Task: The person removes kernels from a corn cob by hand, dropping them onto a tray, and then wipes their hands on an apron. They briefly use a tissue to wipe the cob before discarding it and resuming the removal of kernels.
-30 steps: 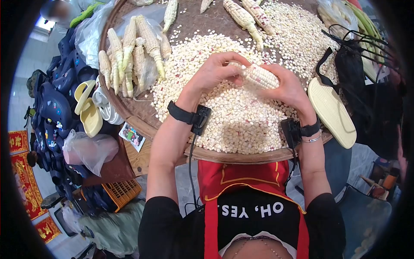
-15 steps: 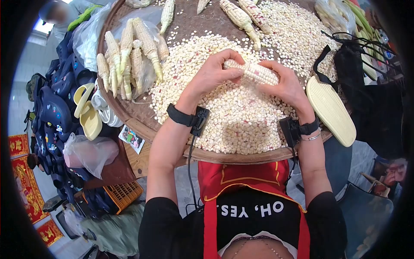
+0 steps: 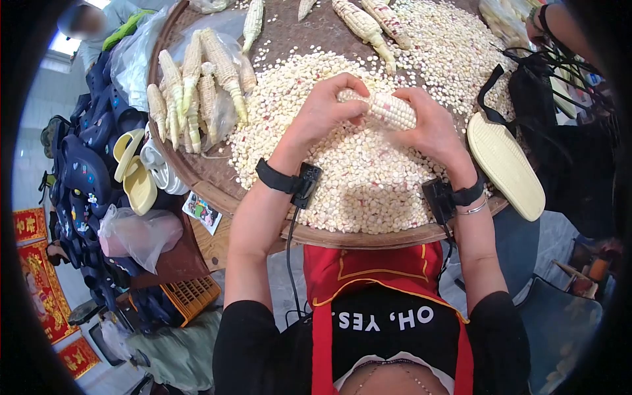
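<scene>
An ear of corn (image 3: 392, 112) with pale kernels and a few pinkish ones is held between both hands over a heap of loose kernels (image 3: 355, 197). My left hand (image 3: 331, 104) is closed round its left end, with thumb and fingers curled on it. My right hand (image 3: 431, 127) grips the right part, fingers over the top and thumb below. The heap lies on a large round brown tray (image 3: 204, 172). Left of the heap rest several stripped cobs (image 3: 192, 79), and two more ears (image 3: 359, 25) lie at the far side.
A pale yellow slipper (image 3: 505, 168) leans at the tray's right edge beside a black bag (image 3: 566, 158). Another person's arm (image 3: 573, 33) reaches in at top right. Dark blue clogs (image 3: 85, 171) and an orange crate (image 3: 191, 297) stand left. Cables run from my wrist straps.
Both hands and the ear of corn have shifted slightly left, with the right hand now further over the ear. Another person's arm has come into view at top right.
</scene>
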Motion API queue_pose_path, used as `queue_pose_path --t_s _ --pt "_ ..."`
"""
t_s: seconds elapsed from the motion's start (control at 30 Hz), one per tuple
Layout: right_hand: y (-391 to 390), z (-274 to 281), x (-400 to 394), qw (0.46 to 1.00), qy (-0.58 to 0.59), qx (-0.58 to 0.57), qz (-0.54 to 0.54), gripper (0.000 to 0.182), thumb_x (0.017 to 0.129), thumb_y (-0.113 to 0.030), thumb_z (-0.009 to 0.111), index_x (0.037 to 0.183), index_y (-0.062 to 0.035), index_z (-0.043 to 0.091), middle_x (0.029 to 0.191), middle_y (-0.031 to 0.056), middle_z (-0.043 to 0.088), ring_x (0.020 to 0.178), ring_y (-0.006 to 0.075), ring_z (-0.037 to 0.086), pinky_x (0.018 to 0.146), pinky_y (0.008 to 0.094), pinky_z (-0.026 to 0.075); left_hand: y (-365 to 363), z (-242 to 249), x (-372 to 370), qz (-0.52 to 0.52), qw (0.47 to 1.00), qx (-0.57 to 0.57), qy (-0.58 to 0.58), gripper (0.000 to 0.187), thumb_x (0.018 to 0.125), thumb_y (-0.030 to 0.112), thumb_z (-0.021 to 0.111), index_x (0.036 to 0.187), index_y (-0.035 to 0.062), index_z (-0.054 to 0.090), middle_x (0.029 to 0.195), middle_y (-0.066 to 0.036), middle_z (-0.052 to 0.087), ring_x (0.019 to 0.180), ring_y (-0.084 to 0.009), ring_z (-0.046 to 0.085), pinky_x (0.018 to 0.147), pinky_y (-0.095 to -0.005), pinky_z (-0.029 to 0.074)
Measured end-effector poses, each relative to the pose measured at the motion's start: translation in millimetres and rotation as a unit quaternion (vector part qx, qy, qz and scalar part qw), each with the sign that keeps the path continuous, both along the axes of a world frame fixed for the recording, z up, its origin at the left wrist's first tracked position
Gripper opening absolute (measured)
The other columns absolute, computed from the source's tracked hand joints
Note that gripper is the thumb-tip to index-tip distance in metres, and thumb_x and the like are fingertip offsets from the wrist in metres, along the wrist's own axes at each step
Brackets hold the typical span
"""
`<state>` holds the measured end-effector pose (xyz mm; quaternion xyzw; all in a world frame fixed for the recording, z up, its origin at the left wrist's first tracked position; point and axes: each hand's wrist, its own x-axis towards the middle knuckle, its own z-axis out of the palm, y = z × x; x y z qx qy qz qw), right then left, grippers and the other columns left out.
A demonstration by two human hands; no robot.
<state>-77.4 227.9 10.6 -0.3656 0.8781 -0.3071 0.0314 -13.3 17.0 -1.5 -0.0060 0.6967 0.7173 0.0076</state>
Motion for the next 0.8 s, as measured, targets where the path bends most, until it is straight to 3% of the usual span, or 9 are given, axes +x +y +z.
queue_pose_path --t_s 0.13,0.7,0.8 --pt "2.8 0.4 -2.0 0.999 0.003 -0.031 0.009 0.055 0.063 -0.026 0.077 0.114 -0.0124 0.059 0.104 0.0087 0.062 0.094 0.0295 0.062 0.077 0.0382 0.049 -2.7 -0.2 0.1 -0.009 0.997 0.071 -0.012 0.014 0.082 0.006 0.065 0.094 0.0014 0.06 0.076 -0.005 0.063 0.065 -0.0111 0.062 0.06 -0.024 0.051" --pt "6.8 9.2 -3.2 0.999 0.003 -0.036 0.03 0.055 0.062 -0.025 0.077 0.115 -0.0156 0.063 0.101 0.0074 0.063 0.091 0.0264 0.063 0.077 0.0353 0.05 -8.8 -3.7 0.2 -0.034 0.995 0.087 -0.034 0.015 0.085 0.009 0.064 0.096 -0.0009 0.062 0.081 -0.008 0.064 0.065 -0.0139 0.063 0.061 -0.0258 0.055" --pt "8.3 12.7 -3.7 0.998 -0.032 -0.044 0.037 0.056 0.062 -0.017 0.077 0.115 -0.0071 0.062 0.097 0.0092 0.063 0.088 0.0231 0.062 0.077 0.031 0.047 -8.6 -0.5 0.6 -0.032 0.994 0.095 -0.042 0.017 0.085 0.009 0.062 0.099 -0.0014 0.062 0.084 -0.009 0.064 0.066 -0.015 0.064 0.063 -0.0268 0.056"
